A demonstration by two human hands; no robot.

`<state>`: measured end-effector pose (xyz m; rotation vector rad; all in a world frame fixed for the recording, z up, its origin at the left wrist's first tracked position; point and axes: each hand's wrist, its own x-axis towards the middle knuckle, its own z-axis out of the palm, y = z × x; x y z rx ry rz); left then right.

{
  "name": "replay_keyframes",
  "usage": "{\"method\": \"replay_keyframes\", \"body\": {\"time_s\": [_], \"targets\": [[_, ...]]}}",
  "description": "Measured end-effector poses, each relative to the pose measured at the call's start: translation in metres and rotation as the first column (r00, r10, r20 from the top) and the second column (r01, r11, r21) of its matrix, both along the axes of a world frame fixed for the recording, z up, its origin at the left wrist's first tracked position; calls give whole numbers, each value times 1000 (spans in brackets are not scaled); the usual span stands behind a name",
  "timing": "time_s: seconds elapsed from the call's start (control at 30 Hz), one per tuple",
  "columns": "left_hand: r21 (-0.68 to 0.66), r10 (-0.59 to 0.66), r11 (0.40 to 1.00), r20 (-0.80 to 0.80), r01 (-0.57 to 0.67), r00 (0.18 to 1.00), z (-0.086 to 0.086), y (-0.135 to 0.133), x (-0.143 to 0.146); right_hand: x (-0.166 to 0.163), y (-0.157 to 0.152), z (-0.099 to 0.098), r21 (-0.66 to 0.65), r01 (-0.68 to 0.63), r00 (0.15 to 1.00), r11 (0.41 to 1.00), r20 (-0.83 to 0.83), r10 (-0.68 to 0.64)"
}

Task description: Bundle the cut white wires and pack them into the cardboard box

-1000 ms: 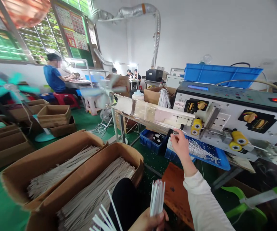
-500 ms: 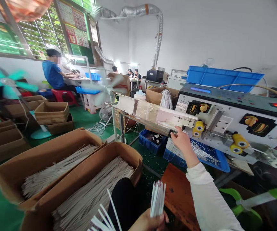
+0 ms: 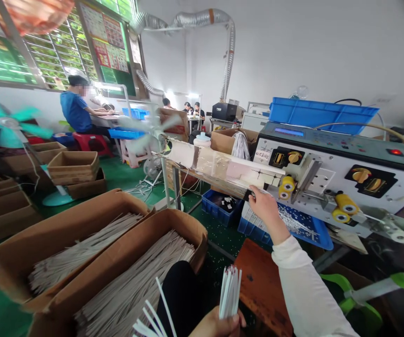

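Tubes (image 3: 229, 291), white and bundled, stand upright in my left hand (image 3: 219, 326), which is clamped round their lower ends at the bottom edge. My right hand (image 3: 265, 209) is stretched out well above them, at the trough (image 3: 223, 164) beside the yellow rollers (image 3: 286, 185) of the machine (image 3: 331, 154). Its fingers curl there, but I cannot tell whether they pinch anything.

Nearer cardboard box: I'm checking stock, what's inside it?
Long pale strands lying lengthwise fill the nearer cardboard box. Its bottom is covered by them; a dark leg hides one corner.
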<state>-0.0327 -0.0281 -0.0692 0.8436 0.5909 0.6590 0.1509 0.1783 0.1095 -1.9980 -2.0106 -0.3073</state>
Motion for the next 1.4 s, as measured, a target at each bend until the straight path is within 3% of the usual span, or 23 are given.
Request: {"method": "replay_keyframes", "body": {"time_s": [0.2, 0.53, 0.63, 0.73, 0.8, 0.9, 1.0, 1.07, 1.17, 1.4], "targets": [[10, -6, 1000, -7, 6, 1000, -2, 2, -2, -3, -3, 10, -43, 32, 998, 999, 57, -29], [-78, -27, 996, 73, 33, 997, -3, -1, -4, 28, -22, 15, -42, 79, 993, 996, 87, -75], [-99, -58, 993, 89, 66, 994, -6, -1, -1, 36, -29, 9, 17, 68, 997, 998, -31, -67], [-108, -46, 993, 91, 56, 995, -9, 0, 2, 41, -35, -11, 54, -60, 948, 997, -308, 74], [-112, -36, 993, 105, 48, 994, -12, 1, 3, 40, -37, -30, 24, -164, 807, 986, -572, 148], [-113, -33, 992, 132, 48, 991, -17, 4, 2, 31, -30, -54, 32, -222, 406, 975, -906, 122], [-138, 62, 989, 110, -46, 992, -17, 6, -1, 16, -10, -64, 141, -110, -63, 984, -989, 135], [-151, 124, 983, 99, -108, 987, -15, 6, -3, 6, 5, -63, 180, 36, -282, 983, -942, 183], [-166, 165, 976, 113, -145, 980, -11, 7, -5, -5, 25, -57, 178, 203, -398, 963, -883, 247], [-192, 199, 966, 143, -170, 970, -4, 5, -8, -18, 43, -45, 214, 280, -373, 936, -874, 312]]}}
